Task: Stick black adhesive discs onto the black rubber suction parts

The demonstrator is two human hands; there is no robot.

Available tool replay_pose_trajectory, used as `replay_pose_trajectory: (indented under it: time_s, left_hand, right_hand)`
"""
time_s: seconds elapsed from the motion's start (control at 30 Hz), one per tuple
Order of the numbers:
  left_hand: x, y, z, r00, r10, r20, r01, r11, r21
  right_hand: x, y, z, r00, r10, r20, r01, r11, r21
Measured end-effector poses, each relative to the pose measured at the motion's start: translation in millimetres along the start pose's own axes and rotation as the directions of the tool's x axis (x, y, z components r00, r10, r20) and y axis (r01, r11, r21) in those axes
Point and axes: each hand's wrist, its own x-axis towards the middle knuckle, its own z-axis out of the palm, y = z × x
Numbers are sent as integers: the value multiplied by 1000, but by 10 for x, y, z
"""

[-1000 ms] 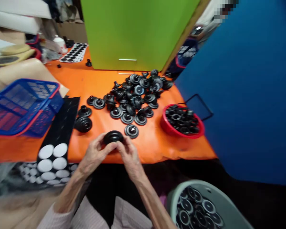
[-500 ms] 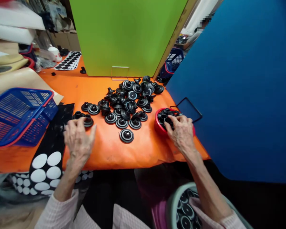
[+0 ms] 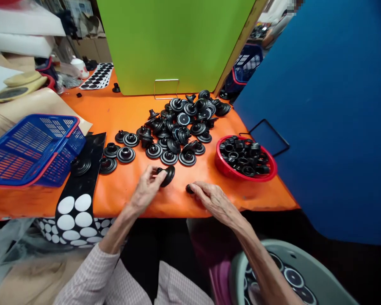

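Observation:
My left hand (image 3: 146, 185) is closed on the stem of a black disc-shaped base (image 3: 169, 176), tilted with its round face turned to the right. To its right, my right hand (image 3: 209, 195) pinches a small black ring-like nut (image 3: 189, 189); the fingers partly cover it. A gap lies between the two pieces, just above the orange table cover (image 3: 174, 202). Beyond my hands lies a loose pile of similar black bases (image 3: 169, 158), many with their stems up. A red bowl (image 3: 220, 163) full of black ring-like nuts (image 3: 242, 154) stands right of the pile.
Left of the pile, several bases (image 3: 126, 154) sit near a black strip with white circles (image 3: 83, 219). A blue basket (image 3: 52, 163) stands at the left. Green (image 3: 174, 46) and blue (image 3: 324, 127) boards rise behind and right. A grey tub (image 3: 285, 248) with round parts is below the table.
My left hand has moved right from the bases at the left and now holds one. My right hand has left the red bowl, moving left with a nut. The view has shifted slightly.

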Motion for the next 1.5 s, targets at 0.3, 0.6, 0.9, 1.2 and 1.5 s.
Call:
replay_pose_trajectory:
  time_s: [0.3,0.6,0.9,1.2,1.5]
  left_hand:
    - [-220,182,-300,837,-538,99,404,488,-774]
    - [-399,-9,-274,962,-265,66,259,809,-527]
    - [-477,-52,-114,985,-174,7,162,902,-400]
    - [-500,-123,-80,993,-114,28,116,903,-413]
    - [-522,-88,-128,996,-26,87,57,923,-381]
  right_hand:
    - [167,177,152,990,0,-141,-62,898,-436]
    - [-120,-17,236,976,-114,-187,92,988,-125]
    - [-160,-558,621,912,-186,-366,242,964,112]
    - [-191,-541,732,925,-160,-345,217,967,133]
    - [-115,-550,714,966,228,-123,-113,798,592]
